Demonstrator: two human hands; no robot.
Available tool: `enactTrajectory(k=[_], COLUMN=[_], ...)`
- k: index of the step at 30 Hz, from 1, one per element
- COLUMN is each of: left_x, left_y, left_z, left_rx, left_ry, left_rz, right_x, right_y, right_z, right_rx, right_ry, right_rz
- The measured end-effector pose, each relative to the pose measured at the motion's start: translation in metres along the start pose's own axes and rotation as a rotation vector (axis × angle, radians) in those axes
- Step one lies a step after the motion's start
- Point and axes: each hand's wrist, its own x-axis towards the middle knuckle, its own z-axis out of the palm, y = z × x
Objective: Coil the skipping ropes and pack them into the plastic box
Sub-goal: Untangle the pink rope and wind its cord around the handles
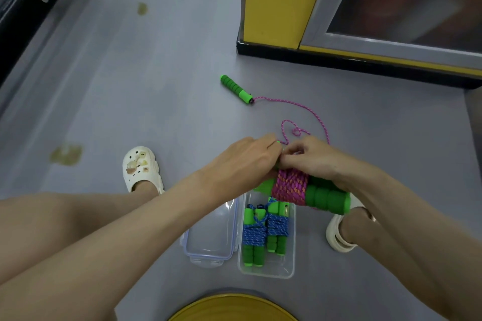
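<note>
two blue ropes (254, 234) are lying coiled inside the plastic box (266, 272), lid (211, 232) sitting just left of it. just above the box's far end, left hand (242, 161) and right hand (310, 156) are both pinching the half-wound pink rope (289, 186). beyond the box, its tail and other handle (236, 88) are lying loose. looks roughly two thirds done; finishing the coil and packing it are remaining.

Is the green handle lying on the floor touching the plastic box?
Apart. The head view shows the loose green handle lying far off, with a wide stretch of grey floor between it and the plastic box.
</note>
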Motion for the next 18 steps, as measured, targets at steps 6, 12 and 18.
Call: enactTrajectory(k=[6, 12, 18], left_x=[-0.012, -0.011, -0.019], left_y=[0.010, 0.017, 0.027], left_z=[0.004, -0.001, 0.003], left_rx=[-0.108, 0.132, 0.113], left_ry=[0.021, 0.109, 0.092], left_rz=[-0.055, 0.329, 0.327], right_x=[-0.009, -0.013, -0.004], right_y=[0.003, 0.007, 0.013], right_z=[-0.012, -0.009, -0.008], right_rx=[-0.026, -0.053, -0.140], right_ry=[-0.209, -0.257, -0.217], right_rz=[0.003, -0.042, -0.080])
